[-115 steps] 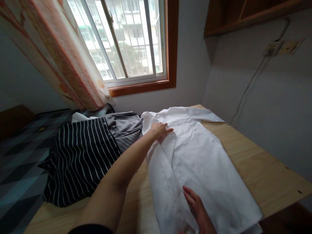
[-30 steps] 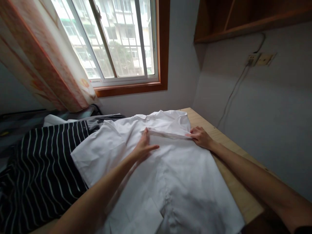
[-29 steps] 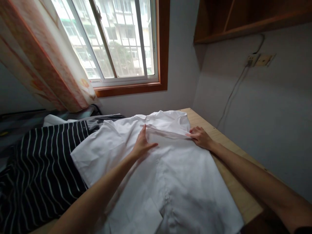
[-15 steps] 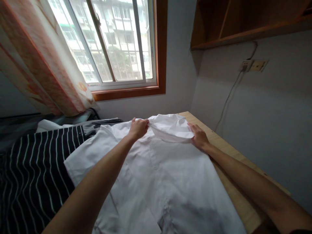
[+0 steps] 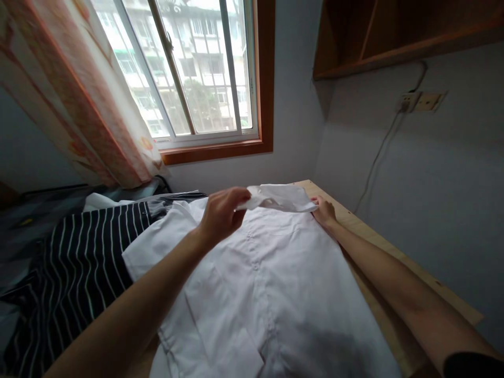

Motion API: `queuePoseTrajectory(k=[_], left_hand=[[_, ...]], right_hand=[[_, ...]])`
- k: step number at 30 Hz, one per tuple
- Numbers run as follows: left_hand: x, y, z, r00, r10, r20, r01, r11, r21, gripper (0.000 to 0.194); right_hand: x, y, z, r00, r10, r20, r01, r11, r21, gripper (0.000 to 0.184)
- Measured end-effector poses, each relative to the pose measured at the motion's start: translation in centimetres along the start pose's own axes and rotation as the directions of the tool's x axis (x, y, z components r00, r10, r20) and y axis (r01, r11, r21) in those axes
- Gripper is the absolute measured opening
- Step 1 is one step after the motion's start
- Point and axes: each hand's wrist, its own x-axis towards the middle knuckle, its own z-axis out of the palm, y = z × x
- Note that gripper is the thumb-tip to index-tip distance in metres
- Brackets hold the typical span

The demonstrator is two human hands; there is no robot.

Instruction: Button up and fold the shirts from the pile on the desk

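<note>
1. The white shirt [image 5: 299, 273] lies spread over the wooden board [image 5: 370, 237], in the middle of the view, and its far end is near the wall below the window [image 5: 197, 79].
2. The left hand [image 5: 223, 212] has its fingers closed narrowly, pinching a raised fold of this shirt at the far end.
3. The right hand [image 5: 325, 211] also pinches the cloth, at the other end of the same fold, close to the right edge of the board.
4. Between both hands, the fold stretches as a band.
5. A black garment with white stripes [image 5: 88, 241] lies to the left, and the shirt partly covers it.
</note>
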Motion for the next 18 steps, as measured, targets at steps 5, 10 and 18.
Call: queuePoseTrajectory(k=[5, 10, 18], left_hand=[[-4.3, 0.6, -1.8, 0.975, 0.196, 0.108, -0.203, 0.978, 0.054, 0.010], [-5.0, 0.1, -2.4, 0.993, 0.114, -0.033, -0.111, 0.989, 0.099, 0.008], [-2.7, 2.1, -0.8, 0.977, -0.116, -0.181, 0.097, 0.989, -0.112, 0.013]], right_hand=[[1.8, 0.7, -0.6, 0.966, -0.087, 0.243, 0.061, 0.992, 0.113, 0.043], [3.1, 1.2, -2.3, 0.799, -0.270, 0.537, -0.006, 0.890, 0.457, 0.089], [-4.6, -6.2, -3.1, 0.645, -0.762, 0.055, 0.746, 0.644, 0.171, 0.094]])
